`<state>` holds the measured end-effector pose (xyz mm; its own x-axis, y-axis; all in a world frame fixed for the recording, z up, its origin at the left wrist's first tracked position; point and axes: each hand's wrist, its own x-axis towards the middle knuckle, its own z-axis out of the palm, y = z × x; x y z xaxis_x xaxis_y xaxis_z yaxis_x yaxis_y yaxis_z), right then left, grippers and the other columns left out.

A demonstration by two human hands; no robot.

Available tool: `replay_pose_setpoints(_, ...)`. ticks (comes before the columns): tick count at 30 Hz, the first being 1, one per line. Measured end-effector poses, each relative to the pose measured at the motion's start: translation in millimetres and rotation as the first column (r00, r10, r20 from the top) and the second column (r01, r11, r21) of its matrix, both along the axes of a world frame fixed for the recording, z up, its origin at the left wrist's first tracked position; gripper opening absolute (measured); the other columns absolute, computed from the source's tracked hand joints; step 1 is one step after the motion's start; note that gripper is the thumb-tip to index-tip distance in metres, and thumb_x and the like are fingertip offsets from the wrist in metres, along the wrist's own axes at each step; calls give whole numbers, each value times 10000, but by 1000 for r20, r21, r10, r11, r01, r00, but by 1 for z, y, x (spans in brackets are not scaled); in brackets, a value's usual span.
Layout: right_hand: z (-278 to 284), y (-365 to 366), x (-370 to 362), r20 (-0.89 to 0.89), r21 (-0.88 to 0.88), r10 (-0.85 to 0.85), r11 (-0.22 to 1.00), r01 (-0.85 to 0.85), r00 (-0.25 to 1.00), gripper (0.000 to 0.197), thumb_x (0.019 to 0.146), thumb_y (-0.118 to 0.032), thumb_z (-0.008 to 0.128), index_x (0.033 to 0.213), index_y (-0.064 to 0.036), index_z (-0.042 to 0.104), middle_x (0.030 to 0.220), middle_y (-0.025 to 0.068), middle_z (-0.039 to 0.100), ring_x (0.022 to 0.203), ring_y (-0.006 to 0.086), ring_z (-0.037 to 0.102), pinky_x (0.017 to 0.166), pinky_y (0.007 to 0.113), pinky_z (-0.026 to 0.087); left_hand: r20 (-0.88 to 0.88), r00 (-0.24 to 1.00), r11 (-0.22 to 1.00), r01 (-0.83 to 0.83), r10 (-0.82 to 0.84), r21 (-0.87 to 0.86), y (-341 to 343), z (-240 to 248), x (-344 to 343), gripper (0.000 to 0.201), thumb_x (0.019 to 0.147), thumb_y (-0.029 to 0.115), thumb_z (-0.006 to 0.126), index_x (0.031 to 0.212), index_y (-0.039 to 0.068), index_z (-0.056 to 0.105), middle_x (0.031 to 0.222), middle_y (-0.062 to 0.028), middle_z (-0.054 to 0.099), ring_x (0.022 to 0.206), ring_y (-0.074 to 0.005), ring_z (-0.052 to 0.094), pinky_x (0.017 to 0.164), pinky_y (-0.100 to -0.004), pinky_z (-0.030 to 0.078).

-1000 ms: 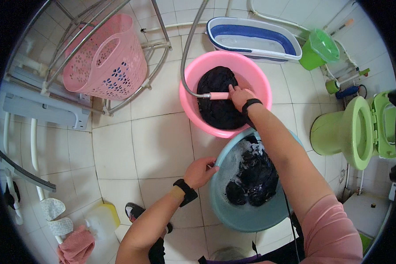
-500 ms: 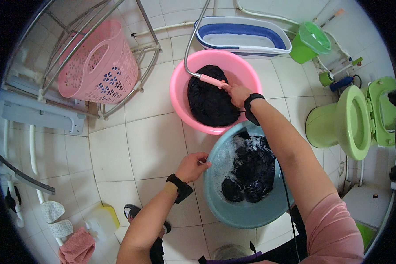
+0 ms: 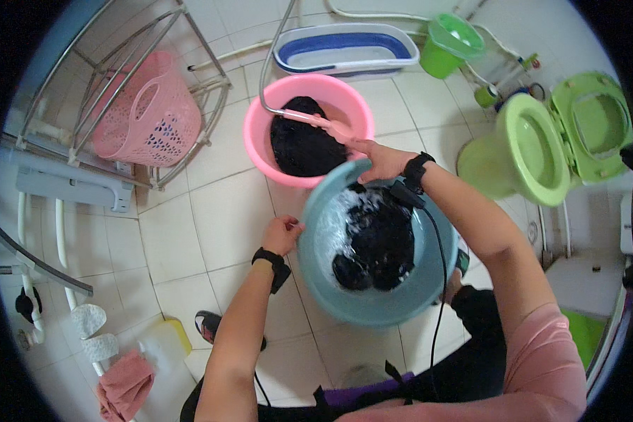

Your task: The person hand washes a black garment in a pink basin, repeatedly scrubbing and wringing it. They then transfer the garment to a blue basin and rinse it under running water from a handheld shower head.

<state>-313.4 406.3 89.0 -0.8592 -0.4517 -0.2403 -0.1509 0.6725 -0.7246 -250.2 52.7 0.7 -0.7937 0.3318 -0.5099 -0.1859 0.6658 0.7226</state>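
Observation:
A blue-green basin (image 3: 316,295) stands before me with dark wet clothing (image 3: 380,235) in sudsy water. My right hand (image 3: 385,162) grips its far rim, which bends up under the fingers. On the left side, my left hand (image 3: 281,234) has its curled fingers at the rim. Just beyond, a pink basin (image 3: 257,148) holds more black clothing (image 3: 306,144). A pink shower head (image 3: 337,131) on a metal hose (image 3: 266,77) rests over that clothing, close to my right fingertips.
A blue and white folding tub (image 3: 344,67) and a green bin (image 3: 446,53) stand along the far wall. The green toilet (image 3: 513,162) is at right. On the left, a pink laundry basket (image 3: 169,126) sits in a metal rack (image 3: 221,98). A yellow-capped jug (image 3: 169,348) stands lower left.
My right hand has let go of the shower head and come back onto the blue-green basin's far rim. The shower head stays in the pink basin. The view has shifted.

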Motion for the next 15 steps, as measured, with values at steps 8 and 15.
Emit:
replay_pose_setpoints(8,120,32,220,137,-172,-599,770,615,789,782,911,-200,766,1570,-52,372,1485,210,460,1139,260,637,969,380,561,246,876,904,-428,415,-3,-7,-52,122,624,1003,515,625,1297,-35,621,1140,-166,718,916,-305,723,758,-454,621)
replay_pose_setpoints(15,160,47,351,256,-319,-820,429,845,512,655,938,-144,718,1522,-60,432,1486,170,500,1100,212,643,903,356,567,297,823,835,-536,483,127,-23,-38,198,377,977,305,736,1100,-36,636,1009,-160,716,830,-260,732,655,-413,645)
